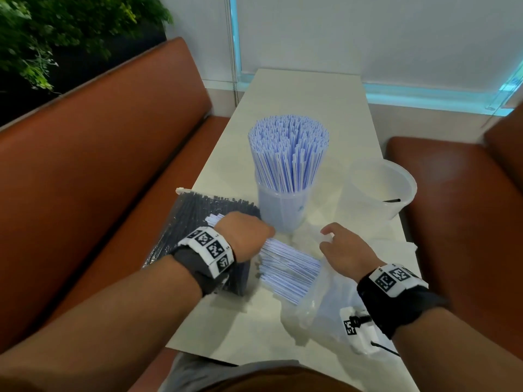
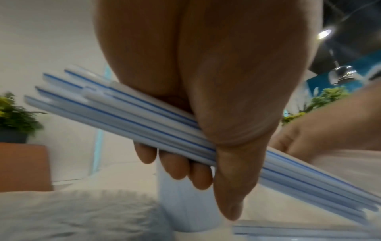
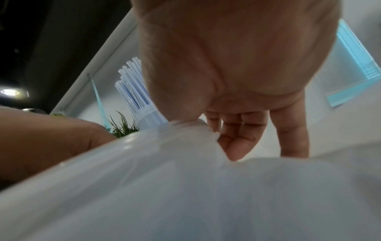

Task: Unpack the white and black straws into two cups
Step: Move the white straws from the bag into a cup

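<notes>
My left hand [image 1: 252,236] grips a bundle of white straws with blue stripes [image 1: 288,268]; in the left wrist view its fingers [image 2: 181,168] and thumb curl round the white straws [image 2: 128,117]. The bundle's far end lies inside a clear plastic bag [image 1: 319,301]. My right hand [image 1: 336,241] pinches the bag's mouth; in the right wrist view the thumb and forefinger hold the bag's film [image 3: 185,171]. A clear cup [image 1: 283,207] behind my hands is packed with upright white straws [image 1: 288,154]. A second clear cup [image 1: 379,188] holds one black straw [image 1: 392,200].
A sealed pack of black straws [image 1: 195,222] lies under my left wrist at the white table's [image 1: 305,91] left edge. Brown bench seats flank the table on both sides. A small tagged device [image 1: 356,326] lies under the bag near the front right.
</notes>
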